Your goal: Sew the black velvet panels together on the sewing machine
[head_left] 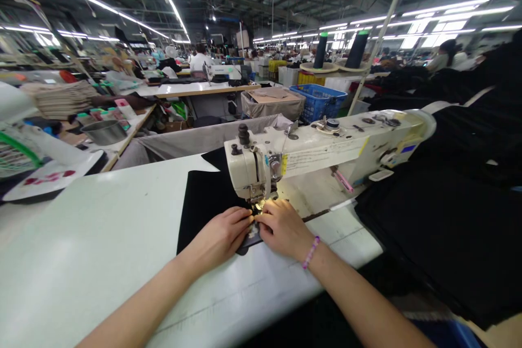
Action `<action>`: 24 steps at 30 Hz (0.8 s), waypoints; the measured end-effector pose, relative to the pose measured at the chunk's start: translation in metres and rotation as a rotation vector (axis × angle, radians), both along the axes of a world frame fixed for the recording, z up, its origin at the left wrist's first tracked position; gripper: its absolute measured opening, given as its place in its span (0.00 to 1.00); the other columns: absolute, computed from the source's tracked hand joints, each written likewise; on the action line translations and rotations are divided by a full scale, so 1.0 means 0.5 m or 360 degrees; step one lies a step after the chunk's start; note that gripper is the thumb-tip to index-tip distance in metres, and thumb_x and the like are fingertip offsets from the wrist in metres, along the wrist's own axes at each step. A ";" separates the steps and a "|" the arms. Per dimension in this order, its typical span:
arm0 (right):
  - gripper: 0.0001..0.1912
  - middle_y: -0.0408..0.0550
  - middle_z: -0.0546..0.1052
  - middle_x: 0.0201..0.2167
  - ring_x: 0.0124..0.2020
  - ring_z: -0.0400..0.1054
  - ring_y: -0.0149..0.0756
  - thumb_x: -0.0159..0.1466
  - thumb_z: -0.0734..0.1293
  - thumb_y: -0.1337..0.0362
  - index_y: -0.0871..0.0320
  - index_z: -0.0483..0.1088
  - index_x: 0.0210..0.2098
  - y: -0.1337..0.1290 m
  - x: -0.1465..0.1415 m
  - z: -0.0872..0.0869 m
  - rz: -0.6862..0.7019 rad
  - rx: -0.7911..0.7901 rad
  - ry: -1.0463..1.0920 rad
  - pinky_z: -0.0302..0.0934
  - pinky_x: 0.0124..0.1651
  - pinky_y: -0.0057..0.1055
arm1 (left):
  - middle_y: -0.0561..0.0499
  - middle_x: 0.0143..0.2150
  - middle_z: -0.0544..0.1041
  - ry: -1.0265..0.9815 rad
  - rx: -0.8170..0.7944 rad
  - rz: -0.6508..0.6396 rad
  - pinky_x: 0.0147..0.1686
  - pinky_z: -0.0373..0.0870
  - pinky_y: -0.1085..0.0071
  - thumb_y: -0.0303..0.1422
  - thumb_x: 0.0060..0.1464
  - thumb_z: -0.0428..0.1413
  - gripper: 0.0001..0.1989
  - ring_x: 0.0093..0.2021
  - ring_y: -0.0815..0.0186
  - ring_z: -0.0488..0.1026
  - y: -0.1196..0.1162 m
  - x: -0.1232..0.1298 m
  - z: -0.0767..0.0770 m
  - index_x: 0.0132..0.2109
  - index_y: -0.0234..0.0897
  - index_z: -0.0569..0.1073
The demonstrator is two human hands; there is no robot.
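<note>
Black cloth (200, 207), ctr frame, was prob. being sewn; L hand (222, 234), R hand (285, 228) half-curled, hold unclear; next prob. needed steady feed.

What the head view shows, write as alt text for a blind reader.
A person's left hand and right hand, the right wearing a beaded bracelet, are close together at the needle end of a sewing machine. Black fabric lies under the left hand on a pale table; a blue basket stands beyond.

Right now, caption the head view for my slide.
Left hand at black fabric, right hand close beside it, at a sewing machine.
</note>
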State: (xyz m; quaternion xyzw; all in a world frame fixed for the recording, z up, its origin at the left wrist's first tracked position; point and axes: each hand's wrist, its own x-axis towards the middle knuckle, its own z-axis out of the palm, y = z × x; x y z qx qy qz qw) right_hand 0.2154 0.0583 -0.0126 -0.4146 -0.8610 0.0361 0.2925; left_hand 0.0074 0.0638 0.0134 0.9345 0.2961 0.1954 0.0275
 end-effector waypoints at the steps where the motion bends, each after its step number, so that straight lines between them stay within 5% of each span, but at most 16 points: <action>1: 0.09 0.49 0.75 0.36 0.41 0.66 0.43 0.61 0.68 0.72 0.56 0.78 0.39 0.002 -0.003 0.000 -0.0006 0.0005 0.0015 0.63 0.44 0.41 | 0.41 0.49 0.79 0.0004 -0.0013 0.0002 0.53 0.77 0.59 0.30 0.67 0.47 0.16 0.52 0.58 0.75 0.008 -0.002 0.001 0.51 0.35 0.78; 7: 0.11 0.51 0.78 0.42 0.45 0.71 0.40 0.68 0.63 0.69 0.57 0.73 0.48 -0.054 0.063 0.041 -0.0174 0.0108 0.0402 0.66 0.50 0.38 | 0.40 0.51 0.78 0.0112 -0.0080 0.0143 0.56 0.74 0.58 0.32 0.67 0.46 0.17 0.53 0.57 0.74 0.033 -0.004 0.010 0.53 0.34 0.76; 10: 0.12 0.53 0.80 0.42 0.42 0.74 0.41 0.70 0.60 0.64 0.57 0.73 0.46 -0.102 0.201 0.062 -0.0649 0.0302 0.0537 0.68 0.48 0.38 | 0.40 0.51 0.78 0.0099 -0.0084 0.0303 0.56 0.73 0.58 0.32 0.67 0.45 0.17 0.53 0.57 0.75 0.026 0.002 0.009 0.50 0.34 0.77; 14: 0.23 0.67 0.79 0.41 0.38 0.75 0.58 0.64 0.56 0.55 0.65 0.74 0.44 -0.142 0.438 0.050 -0.1427 0.0186 -0.0091 0.68 0.45 0.54 | 0.36 0.60 0.73 -0.0002 -0.0116 0.0683 0.60 0.65 0.45 0.30 0.66 0.44 0.18 0.60 0.50 0.70 0.018 0.005 -0.017 0.57 0.33 0.73; 18: 0.16 0.64 0.80 0.30 0.30 0.76 0.59 0.50 0.61 0.50 0.55 0.72 0.27 -0.138 0.565 0.027 -0.1389 -0.0219 -0.0062 0.71 0.39 0.53 | 0.38 0.67 0.67 -0.0042 -0.0218 0.0896 0.63 0.56 0.36 0.36 0.65 0.49 0.21 0.68 0.44 0.60 0.030 -0.014 -0.050 0.63 0.38 0.68; 24: 0.10 0.59 0.80 0.24 0.23 0.76 0.53 0.49 0.64 0.50 0.45 0.72 0.18 -0.124 0.581 0.034 -0.1331 -0.0497 0.0098 0.66 0.30 0.47 | 0.37 0.67 0.67 -0.0062 -0.0210 0.1008 0.66 0.52 0.40 0.38 0.64 0.51 0.22 0.69 0.47 0.59 0.051 -0.099 -0.040 0.62 0.38 0.70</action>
